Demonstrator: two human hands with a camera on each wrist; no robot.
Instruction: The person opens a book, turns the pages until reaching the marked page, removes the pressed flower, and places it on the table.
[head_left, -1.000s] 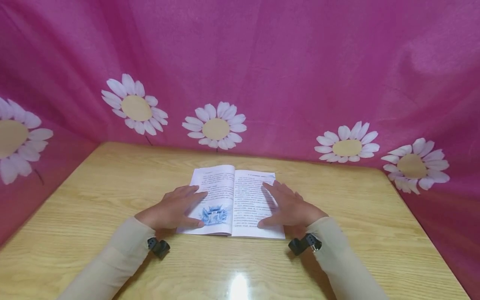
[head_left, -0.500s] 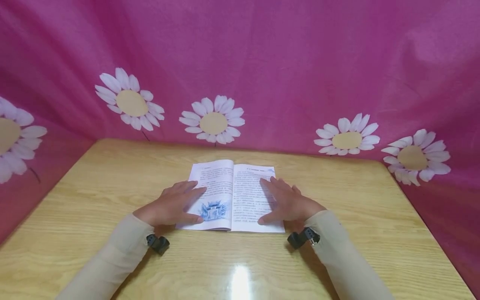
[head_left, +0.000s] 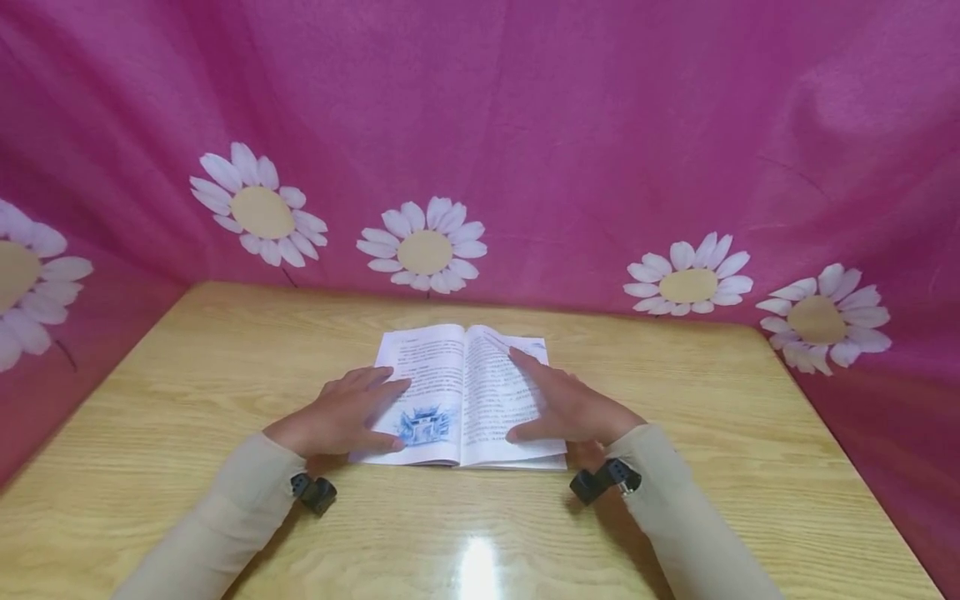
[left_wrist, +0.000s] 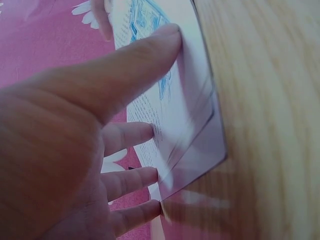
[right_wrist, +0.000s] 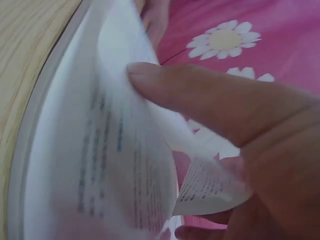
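Observation:
A paperback book [head_left: 427, 357] lies open on the wooden table, its left page bearing a blue drawing of a gateway. My left hand [head_left: 341, 417] rests spread over the left page. Its thumb [left_wrist: 160, 47] lies near the drawing, and the other fingers reach along the page's outer side. Over the right page [head_left: 487, 400], my right hand [head_left: 573, 404] is spread with extended fingers. That page bows up off the sheets below, and in the right wrist view it curls round among the fingers. The right thumb [right_wrist: 165, 85] overlaps the bowed sheet, which is blurred there.
A pale wooden table [head_left: 247, 358] surrounds the book. Behind it and along both sides hangs a magenta cloth [head_left: 555, 150] printed with white daisies. Both wrists carry black straps with small devices [head_left: 318, 493].
The right hand has shifted slightly left over the book. Under it the right page has lifted and bowed, baring the sheet beneath at the lower edge. The left hand stays put.

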